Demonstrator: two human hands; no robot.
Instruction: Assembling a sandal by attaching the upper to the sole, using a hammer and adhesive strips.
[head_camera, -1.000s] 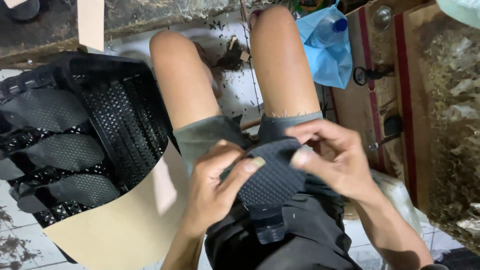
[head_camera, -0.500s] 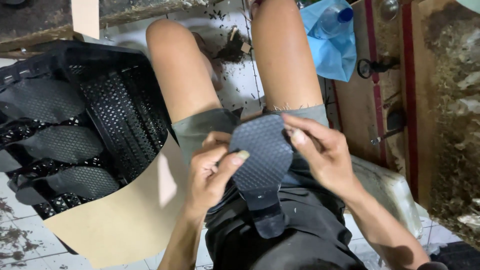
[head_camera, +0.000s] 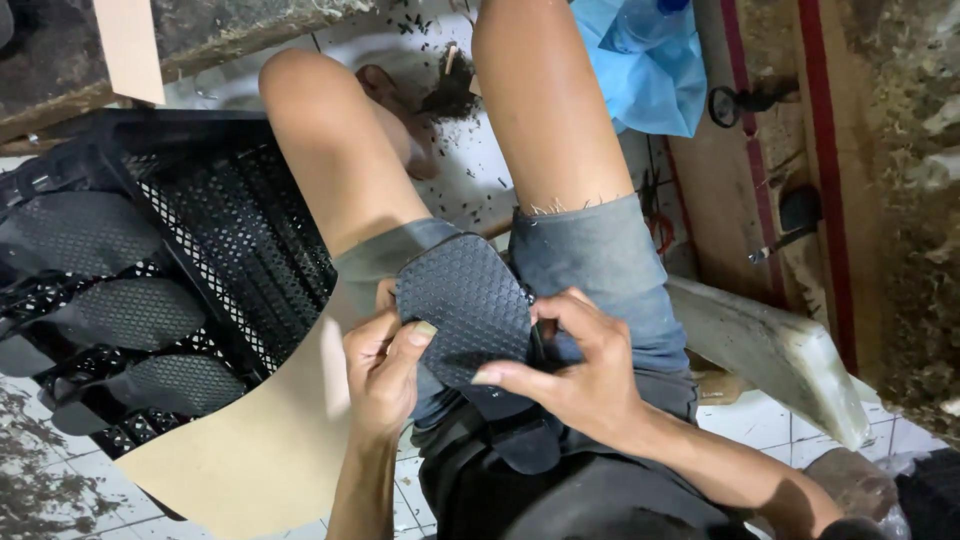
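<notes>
A black textured shoe sole lies bottom-up on my lap, between my bare knees. My left hand grips its left edge, thumb pressed on the patterned surface. My right hand holds its right side, fingers curled over the edge and the index finger lying across the lower part. The heel end of the sole sticks out below my hands, partly hidden by them.
A black mesh crate at the left holds several more black soles. A tan curved board lies beside my left thigh. A blue plastic bag and a wooden plank sit at the upper right; a pale slab is at right.
The sole has swung up from under my fingers and now lies flat, tread facing me. Both hands have shifted lower along its edges. The view has moved closer.
</notes>
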